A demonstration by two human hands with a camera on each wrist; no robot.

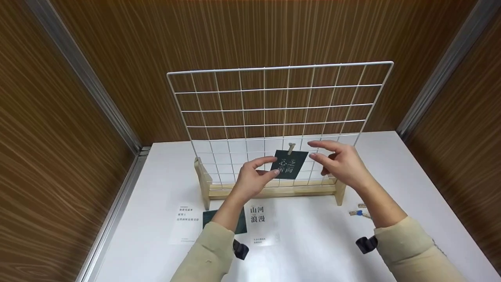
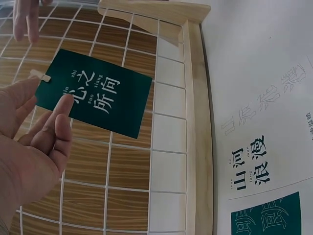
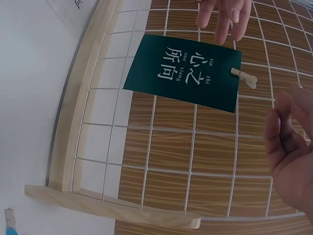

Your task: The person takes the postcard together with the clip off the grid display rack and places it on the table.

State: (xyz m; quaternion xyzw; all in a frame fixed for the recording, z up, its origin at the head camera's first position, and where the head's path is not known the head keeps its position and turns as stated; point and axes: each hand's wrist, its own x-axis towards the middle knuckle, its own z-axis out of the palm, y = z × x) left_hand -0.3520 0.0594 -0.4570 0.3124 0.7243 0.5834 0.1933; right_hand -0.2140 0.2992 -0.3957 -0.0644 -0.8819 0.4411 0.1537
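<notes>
A dark green card [image 1: 290,164] with white characters hangs from a small wooden clothespin [image 1: 291,148] on a white wire grid [image 1: 264,98]. The left hand [image 1: 252,180] is at the card's left edge, thumb and index finger spread; its thumb overlaps the card in the head view. Whether that thumb touches the card is unclear. To the right of the card, the right hand [image 1: 342,162] is raised with its thumb and index finger apart and nothing between them. In the right wrist view, the clothespin [image 3: 243,77] grips the card's top edge, apart from the right hand [image 3: 293,147].
A wooden stand [image 1: 274,192] holds the grid upright on the white table [image 1: 313,243]. Printed sheets [image 1: 263,227] and another green card [image 1: 240,223] lie at front left, partly behind the left arm. Several loose clothespins [image 1: 357,213] lie near the right forearm.
</notes>
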